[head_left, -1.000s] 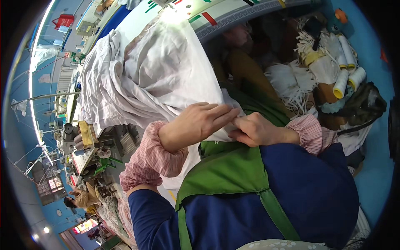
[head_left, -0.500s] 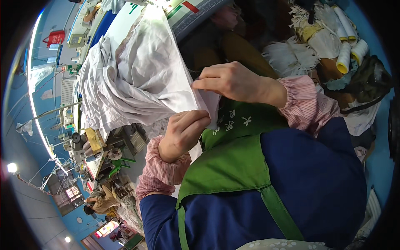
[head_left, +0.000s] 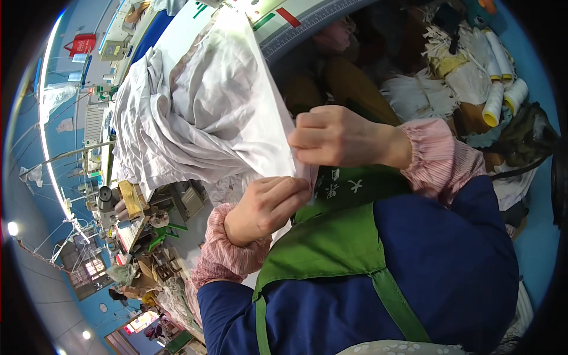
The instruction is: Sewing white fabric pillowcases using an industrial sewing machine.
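A large white cloth (head_left: 219, 100) lies bunched on the sewing table, its long edge drawn toward me. My left hand (head_left: 269, 204) pinches that edge near its lower corner, in front of my green apron (head_left: 325, 236). Farther along the same edge, my right hand (head_left: 325, 136) is closed on the cloth, its fingertips partly hidden. The cloth's far end runs up beneath the brightly lit part of a sewing machine (head_left: 236, 5) at the top of the view.
A ruler strip (head_left: 307, 26) borders the table's near edge. On the right are yellow-ended thread cones (head_left: 494, 103), white fabric scraps (head_left: 417, 94) and a dark bag (head_left: 526, 136). To the left, a cluttered workbench (head_left: 133, 231) stands beyond the cloth; another person (head_left: 133, 284) is farther back.
Both hands have shifted slightly right and down in the picture, still holding the cloth edge. My right hand's fingers have curled in closer on the cloth.
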Available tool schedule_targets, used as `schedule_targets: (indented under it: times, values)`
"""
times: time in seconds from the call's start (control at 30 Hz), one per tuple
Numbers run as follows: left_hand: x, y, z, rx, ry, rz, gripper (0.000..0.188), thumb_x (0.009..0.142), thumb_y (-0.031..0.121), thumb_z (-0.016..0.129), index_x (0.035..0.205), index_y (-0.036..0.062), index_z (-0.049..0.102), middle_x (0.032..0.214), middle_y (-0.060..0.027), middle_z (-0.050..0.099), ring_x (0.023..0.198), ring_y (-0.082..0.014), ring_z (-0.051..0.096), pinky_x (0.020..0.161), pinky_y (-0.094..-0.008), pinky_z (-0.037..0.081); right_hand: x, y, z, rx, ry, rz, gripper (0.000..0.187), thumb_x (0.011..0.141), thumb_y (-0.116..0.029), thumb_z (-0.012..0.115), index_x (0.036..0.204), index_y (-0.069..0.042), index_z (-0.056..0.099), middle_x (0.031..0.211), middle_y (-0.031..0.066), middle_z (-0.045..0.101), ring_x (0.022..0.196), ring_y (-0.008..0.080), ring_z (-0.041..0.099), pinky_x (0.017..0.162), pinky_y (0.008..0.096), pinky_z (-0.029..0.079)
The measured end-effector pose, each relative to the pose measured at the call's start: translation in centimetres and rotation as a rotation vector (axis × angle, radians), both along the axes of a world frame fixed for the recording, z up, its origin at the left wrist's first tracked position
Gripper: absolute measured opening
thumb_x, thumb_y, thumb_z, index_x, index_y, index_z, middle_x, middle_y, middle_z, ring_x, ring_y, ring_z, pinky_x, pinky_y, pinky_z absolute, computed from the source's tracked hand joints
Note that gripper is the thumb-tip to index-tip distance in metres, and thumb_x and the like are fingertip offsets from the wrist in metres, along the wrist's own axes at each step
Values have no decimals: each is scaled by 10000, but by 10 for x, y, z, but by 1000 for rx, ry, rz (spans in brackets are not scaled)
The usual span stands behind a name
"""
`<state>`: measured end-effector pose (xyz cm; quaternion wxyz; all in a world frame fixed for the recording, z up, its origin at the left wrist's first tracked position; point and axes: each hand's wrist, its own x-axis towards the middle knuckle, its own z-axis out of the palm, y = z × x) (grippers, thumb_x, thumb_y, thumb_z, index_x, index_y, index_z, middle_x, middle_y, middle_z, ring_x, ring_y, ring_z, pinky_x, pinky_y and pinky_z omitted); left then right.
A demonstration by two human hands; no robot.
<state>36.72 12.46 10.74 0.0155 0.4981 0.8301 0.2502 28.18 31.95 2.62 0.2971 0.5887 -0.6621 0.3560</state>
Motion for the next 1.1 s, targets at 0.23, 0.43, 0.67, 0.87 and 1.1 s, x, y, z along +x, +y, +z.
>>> schedule_targets:
  times: [0.23,0.43,0.67,0.87,1.1]
  values:
    - [-15,8,-7,-14,-134,-158,251,679,61,620,902,-53,606,915,-135,589,724,-258,628,601,-358,525,-11,25,18,58,29,115,79,656,-49,665,710,-49,608,1021,25,641,856,152,599,592,259,501]
    - [-45,0,-25,10,-447,-307,192,759,58,590,937,-8,563,912,-122,538,746,-266,615,617,-336,512,-13,38,-2,219,-132,216,82,672,-60,651,740,-23,623,890,59,643,758,178,621,579,291,524]
    - [-188,-133,-74,-387,146,1096,567,894,369,639,1347,53,512,1421,-243,439,1316,-432,400,1071,-459,341,-26,42,-58,328,-471,144,65,723,-97,615,740,-44,580,727,25,580,684,179,570,551,282,502]
    - [-210,-178,-110,-310,235,1007,610,916,442,580,1389,71,478,1458,-247,390,1359,-444,330,1118,-472,254,-54,33,-66,308,-612,62,59,723,-92,635,747,-52,598,722,29,590,673,178,581,532,288,508]
    - [-259,-190,-102,-354,161,1056,605,932,443,560,1409,85,457,1471,-242,373,1360,-436,327,1122,-470,245,-93,21,-57,320,-637,38,113,699,-79,644,807,-45,642,826,24,647,724,171,612,561,273,523]
